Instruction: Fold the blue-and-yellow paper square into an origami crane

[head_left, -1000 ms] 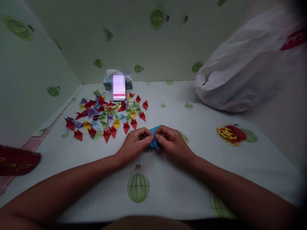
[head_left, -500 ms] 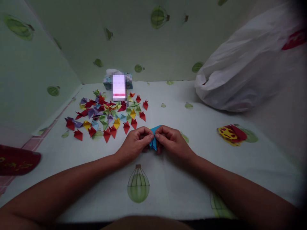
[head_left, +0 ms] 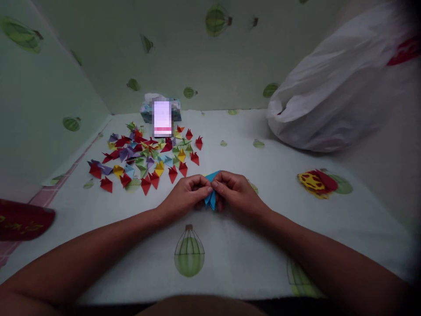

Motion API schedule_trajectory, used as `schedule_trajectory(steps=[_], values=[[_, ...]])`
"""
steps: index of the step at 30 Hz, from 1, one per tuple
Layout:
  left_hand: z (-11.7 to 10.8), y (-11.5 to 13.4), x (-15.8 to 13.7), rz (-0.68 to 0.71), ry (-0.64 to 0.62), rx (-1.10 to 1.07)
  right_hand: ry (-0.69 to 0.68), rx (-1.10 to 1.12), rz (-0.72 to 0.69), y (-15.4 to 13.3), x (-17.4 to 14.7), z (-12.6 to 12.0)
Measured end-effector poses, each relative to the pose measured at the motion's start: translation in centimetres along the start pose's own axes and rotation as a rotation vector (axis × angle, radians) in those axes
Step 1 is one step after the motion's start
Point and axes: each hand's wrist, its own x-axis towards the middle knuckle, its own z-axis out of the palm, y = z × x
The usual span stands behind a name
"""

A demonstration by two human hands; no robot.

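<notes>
Between my two hands is a piece of folded blue origami paper (head_left: 210, 202), held just above the white tablecloth. My left hand (head_left: 189, 193) pinches its left side with thumb and forefinger. On the other side my right hand (head_left: 235, 191) grips it the same way, the two thumbs nearly touching. Two narrow blue points stick out below the thumbs, and a wider flap shows above the fingers. To the left lies a spread of folded paper pieces (head_left: 154, 179) in red, yellow, green, purple and blue.
A lit phone (head_left: 162, 117) leans against a tissue box (head_left: 176, 109) at the back. A white plastic bag (head_left: 312, 105) bulges at the right, with a red and yellow item (head_left: 315, 182) before it. At the left edge sits a dark red object (head_left: 26, 219).
My thumbs have shifted slightly on the blue paper, and its lower points reach a little further down. The camera view has moved a touch; the other things lie as before.
</notes>
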Motion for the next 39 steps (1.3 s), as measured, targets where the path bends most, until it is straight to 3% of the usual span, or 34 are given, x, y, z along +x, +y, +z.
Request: schedule_trajectory(steps=[4,14,24,32,36,39], values=[[-0.01,-0.02,0.09,-0.008,-0.021,-0.011,0.03,-0.059,-0.032,0.16,-0.03,-0.05],[-0.07,-0.1,0.22,-0.005,0.089,0.022,-0.023,0.12,0.031,0.35,0.21,-0.22],[-0.29,-0.25,0.37,-0.007,0.063,0.049,-0.044,0.169,0.031,0.75,0.5,-0.26],[-0.33,-0.37,0.4,-0.03,-0.023,0.012,-0.029,0.055,0.027,0.35,0.4,-0.25],[-0.34,-0.23,0.36,0.011,0.054,-0.015,-0.005,0.102,0.003,0.46,0.38,-0.27],[-0.37,-0.1,0.39,0.08,0.146,-0.009,-0.072,0.155,0.038,0.74,0.53,-0.26]])
